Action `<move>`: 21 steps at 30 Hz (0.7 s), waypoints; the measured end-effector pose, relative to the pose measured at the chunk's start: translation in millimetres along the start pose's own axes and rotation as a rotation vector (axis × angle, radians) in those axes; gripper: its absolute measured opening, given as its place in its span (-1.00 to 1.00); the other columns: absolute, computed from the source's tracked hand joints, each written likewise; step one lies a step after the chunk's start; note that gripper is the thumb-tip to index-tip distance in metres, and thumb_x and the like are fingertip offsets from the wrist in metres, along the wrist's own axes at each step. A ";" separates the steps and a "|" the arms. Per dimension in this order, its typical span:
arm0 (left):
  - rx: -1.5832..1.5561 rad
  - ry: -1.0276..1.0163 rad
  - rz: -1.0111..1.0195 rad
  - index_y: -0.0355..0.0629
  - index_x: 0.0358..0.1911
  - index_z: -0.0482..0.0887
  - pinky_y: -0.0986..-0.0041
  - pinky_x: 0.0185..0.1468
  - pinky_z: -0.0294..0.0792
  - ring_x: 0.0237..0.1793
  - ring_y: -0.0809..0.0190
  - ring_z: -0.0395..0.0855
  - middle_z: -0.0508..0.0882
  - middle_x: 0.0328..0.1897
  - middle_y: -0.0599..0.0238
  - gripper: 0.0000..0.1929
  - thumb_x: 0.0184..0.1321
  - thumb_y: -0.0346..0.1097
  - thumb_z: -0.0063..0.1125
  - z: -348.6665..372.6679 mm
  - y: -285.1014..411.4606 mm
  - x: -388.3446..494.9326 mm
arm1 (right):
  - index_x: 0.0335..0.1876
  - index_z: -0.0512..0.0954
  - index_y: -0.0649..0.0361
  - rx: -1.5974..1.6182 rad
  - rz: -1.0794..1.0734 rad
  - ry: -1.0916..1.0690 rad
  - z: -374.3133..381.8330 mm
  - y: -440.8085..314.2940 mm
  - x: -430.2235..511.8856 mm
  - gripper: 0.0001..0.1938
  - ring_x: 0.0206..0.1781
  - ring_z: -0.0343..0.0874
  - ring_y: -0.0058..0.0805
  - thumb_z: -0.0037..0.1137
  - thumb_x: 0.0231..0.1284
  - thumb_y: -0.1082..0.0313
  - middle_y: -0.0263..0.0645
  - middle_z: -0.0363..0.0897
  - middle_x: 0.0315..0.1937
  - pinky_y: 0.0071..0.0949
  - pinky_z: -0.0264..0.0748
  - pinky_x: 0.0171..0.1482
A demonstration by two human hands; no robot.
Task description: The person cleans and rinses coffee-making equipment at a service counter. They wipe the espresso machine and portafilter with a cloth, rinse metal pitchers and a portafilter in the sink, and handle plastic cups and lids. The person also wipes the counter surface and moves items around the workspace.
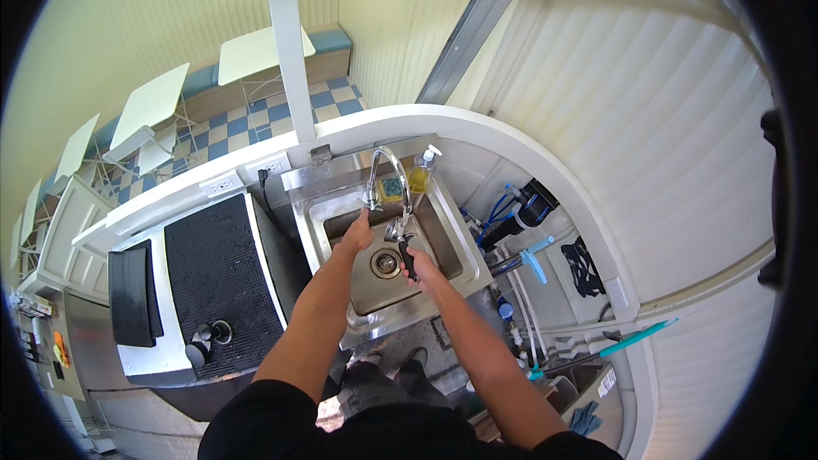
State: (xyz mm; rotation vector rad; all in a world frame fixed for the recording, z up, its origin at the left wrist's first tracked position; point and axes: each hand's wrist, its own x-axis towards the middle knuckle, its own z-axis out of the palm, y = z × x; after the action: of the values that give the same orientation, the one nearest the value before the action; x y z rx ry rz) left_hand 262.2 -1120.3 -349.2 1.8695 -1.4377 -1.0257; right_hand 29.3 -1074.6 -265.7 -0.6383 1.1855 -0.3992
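Note:
My right hand [422,268] grips the black handle of a portafilter [394,229]. Its metal head is in the basin of a stainless steel sink [470,262], below the spout of a chrome gooseneck faucet [406,186]. My left hand [360,233] reaches to the faucet's base, fingertips at its lever; how far the fingers close is too small to tell. Just right of my left hand and below the portafilter head lies the round drain [386,263]. Behind the basin sit a yellow-green sponge [390,188] and a pump bottle of yellow liquid [420,177].
A black rubber mat [214,268] covers the counter at left, with a metal tamper-like tool [199,351] on it. Right of the sink are a black water filter [527,214], hoses and a teal-handled pole [639,338]. A curved white ledge [511,131] runs behind.

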 end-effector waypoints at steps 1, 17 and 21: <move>-0.040 0.049 0.011 -0.38 0.44 0.24 0.09 0.49 0.24 0.42 -0.34 0.42 0.47 0.33 -0.51 -0.32 0.18 -0.45 0.01 4.6 -4.3 3.6 | -0.09 0.44 0.02 -0.025 0.023 0.046 2.9 3.2 1.5 -0.71 -0.54 0.42 -0.61 -0.20 0.60 -0.02 -0.41 0.50 -0.47 -0.52 0.26 -0.58; 0.187 0.268 0.146 -0.26 0.21 0.59 0.08 0.22 0.50 0.11 -0.23 0.65 0.64 0.06 -0.15 -0.57 0.24 -0.38 0.12 -3.9 18.5 2.6 | 0.08 0.45 0.00 0.342 -0.006 -0.033 -14.5 34.4 -16.9 -0.69 -0.57 0.39 -0.59 -0.12 0.59 -0.04 -0.41 0.48 -0.46 -0.56 0.23 -0.62; 0.342 0.209 0.149 -0.11 0.37 0.49 0.01 0.23 0.51 0.12 -0.22 0.64 0.55 0.20 -0.08 -0.43 0.23 -0.32 0.17 -12.0 40.0 -14.6 | 0.14 0.43 0.00 0.506 -0.024 -0.082 -11.1 37.2 -23.6 -0.69 -0.58 0.44 -0.60 -0.09 0.57 -0.03 -0.35 0.51 -0.39 -0.53 0.27 -0.67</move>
State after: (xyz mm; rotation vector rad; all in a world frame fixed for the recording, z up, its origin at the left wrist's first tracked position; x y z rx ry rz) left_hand 249.0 -1117.1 -307.1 1.9964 -1.6731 -0.5200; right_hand 9.4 -1034.9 -275.3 -0.2265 0.9475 -0.6602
